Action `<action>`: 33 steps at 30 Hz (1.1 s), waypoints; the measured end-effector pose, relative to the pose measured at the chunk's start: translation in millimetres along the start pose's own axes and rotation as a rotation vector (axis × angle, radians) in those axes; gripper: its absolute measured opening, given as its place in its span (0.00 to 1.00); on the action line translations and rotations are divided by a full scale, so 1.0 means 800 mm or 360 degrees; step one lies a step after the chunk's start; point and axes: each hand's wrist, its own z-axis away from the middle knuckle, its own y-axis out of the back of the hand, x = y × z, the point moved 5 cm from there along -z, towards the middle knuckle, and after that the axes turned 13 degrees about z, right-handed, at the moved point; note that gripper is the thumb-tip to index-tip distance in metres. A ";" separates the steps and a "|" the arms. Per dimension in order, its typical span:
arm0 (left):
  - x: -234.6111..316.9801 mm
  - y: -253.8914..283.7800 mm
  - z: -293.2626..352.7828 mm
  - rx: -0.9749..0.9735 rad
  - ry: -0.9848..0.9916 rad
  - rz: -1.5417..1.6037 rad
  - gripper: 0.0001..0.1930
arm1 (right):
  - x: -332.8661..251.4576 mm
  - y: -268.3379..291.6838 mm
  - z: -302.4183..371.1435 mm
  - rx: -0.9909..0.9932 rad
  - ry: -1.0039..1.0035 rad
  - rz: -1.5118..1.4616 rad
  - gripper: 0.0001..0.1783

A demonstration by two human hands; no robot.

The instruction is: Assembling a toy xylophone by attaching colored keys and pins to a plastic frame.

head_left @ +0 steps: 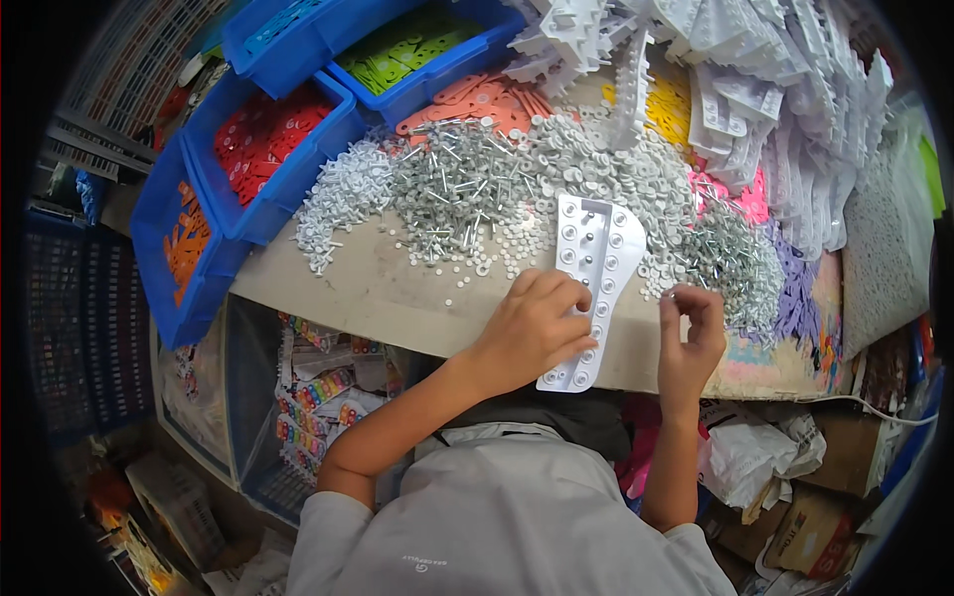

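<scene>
A white plastic holder [622,260] with two rows of round sockets and a channel between them lies at the table's front edge, slightly tilted. A few small metal pins stand in the upper part of its channel. My left hand [532,333] reaches over the holder from the left, its fingers curled down into the channel; the fingertips and anything they pinch are hidden. To the right of the holder, apart from it, my right hand [693,340] is raised with thumb and fingertips pressed together. What it pinches is too small to name.
Behind the holder lie heaps of metal pins [462,184], white caps [343,194], grey rings [586,164] and more pins [730,258]. Blue bins [260,226] with coloured flat pieces stand at the left. White plastic parts [805,149] pile up at the back right, near purple pieces [795,283].
</scene>
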 end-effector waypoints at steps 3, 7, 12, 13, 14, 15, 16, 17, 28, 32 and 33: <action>-0.006 0.002 0.002 0.0068 0.0041 -0.0005 0.07 | -0.024 -0.005 0.017 -0.0065 -0.0025 -0.0145 0.06; -0.032 0.055 -0.007 0.0402 0.0317 -0.0662 0.06 | -0.041 -0.012 0.034 -0.0181 0.0031 -0.0148 0.07; -0.089 0.077 -0.013 0.0298 0.0568 -0.0921 0.07 | -0.058 -0.030 0.052 -0.0391 0.0271 -0.0056 0.09; -0.091 0.074 -0.010 0.0300 0.0572 -0.0924 0.07 | -0.062 -0.034 0.055 -0.0424 0.0362 0.0035 0.09; -0.093 0.070 -0.011 0.0290 0.0604 -0.0955 0.07 | -0.061 -0.036 0.058 -0.0418 0.0352 0.0067 0.09; -0.095 0.067 -0.011 0.0281 0.0635 -0.0987 0.07 | -0.059 -0.040 0.060 -0.0416 0.0345 0.0072 0.09; -0.094 0.067 -0.010 0.0277 0.0632 -0.0981 0.07 | -0.058 -0.043 0.060 -0.0398 0.0377 0.0111 0.09; -0.091 0.067 -0.009 0.0320 0.0583 -0.0995 0.09 | -0.057 -0.045 0.061 -0.0381 0.0410 0.0151 0.09; -0.045 0.075 -0.002 0.0497 0.0544 -0.0392 0.13 | -0.060 -0.040 0.059 -0.0481 0.0597 0.0092 0.10; -0.006 0.042 0.015 0.0116 0.0601 0.0535 0.08 | -0.053 -0.038 0.060 -0.0440 0.0519 0.0006 0.14; 0.000 0.028 0.020 -0.0075 0.0472 0.0608 0.07 | -0.054 -0.039 0.060 -0.0442 0.0518 0.0003 0.14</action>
